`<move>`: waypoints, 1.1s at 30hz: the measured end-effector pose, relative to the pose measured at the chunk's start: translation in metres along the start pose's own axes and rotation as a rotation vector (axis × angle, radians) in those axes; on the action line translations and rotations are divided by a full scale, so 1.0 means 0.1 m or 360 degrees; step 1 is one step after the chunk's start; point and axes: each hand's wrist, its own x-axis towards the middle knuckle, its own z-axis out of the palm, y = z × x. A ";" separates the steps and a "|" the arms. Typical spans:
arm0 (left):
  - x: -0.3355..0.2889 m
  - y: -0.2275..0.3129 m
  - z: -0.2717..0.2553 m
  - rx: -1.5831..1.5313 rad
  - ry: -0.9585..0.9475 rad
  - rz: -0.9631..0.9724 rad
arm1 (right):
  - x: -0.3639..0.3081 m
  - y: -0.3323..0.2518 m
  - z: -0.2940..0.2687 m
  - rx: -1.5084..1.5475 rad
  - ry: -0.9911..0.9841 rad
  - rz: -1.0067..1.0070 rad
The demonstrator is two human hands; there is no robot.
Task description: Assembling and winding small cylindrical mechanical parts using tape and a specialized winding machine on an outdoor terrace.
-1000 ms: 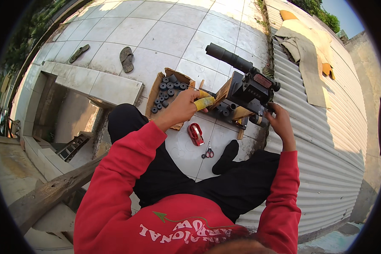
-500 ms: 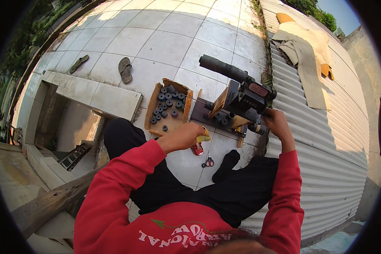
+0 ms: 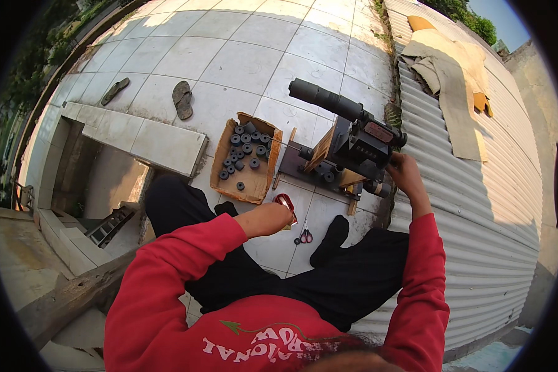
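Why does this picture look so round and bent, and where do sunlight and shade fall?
Head view: the fisheye lens bows the straight joints of the tiled floor, with a black rim around the image; head view: sunlight brightens part of the corrugated sheeting, cut by a shadow edge; head view: the black machine and left hand are in shade.

From where I stand, the cardboard box [image 3: 260, 181] blocks the way just beyond the left hand [image 3: 270, 219], and a thin rod [image 3: 285, 144] bars the gap between box and black machine [image 3: 366, 144]. Bare tiles [image 3: 321, 209] between machine and scissors [image 3: 306, 236] would let a hand through.
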 end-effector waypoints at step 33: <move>-0.03 -0.14 0.03 0.0087 -0.0002 0.0011 | -0.08 -0.13 -0.15 -0.0042 -0.0175 0.0103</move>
